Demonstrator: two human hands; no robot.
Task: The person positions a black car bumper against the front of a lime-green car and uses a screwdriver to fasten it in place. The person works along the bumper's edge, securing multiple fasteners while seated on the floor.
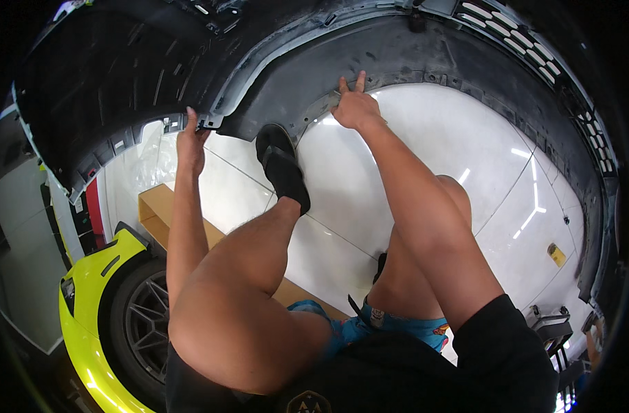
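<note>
Dark bumper arched in front, seemingly being steadied; shifting it would call for support at both edges
Yellow-green fender at left, cardboard box near it, black-clad foot in the way by the bumper's edge; right grip on the bumper, two fingers apart; left grip at its edge, whether clamped I cannot tell

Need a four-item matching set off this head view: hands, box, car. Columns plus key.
1. Left hand
2. Right hand
3. Cardboard box
4. Car

A. Vivid yellow-green
B. At the dark panel, right of the black footwear
C. Brown, partly hidden by an arm
D. At the dark panel's edge, left of the black footwear

Pairs: 1-D, 2-B, 3-C, 4-A
</note>
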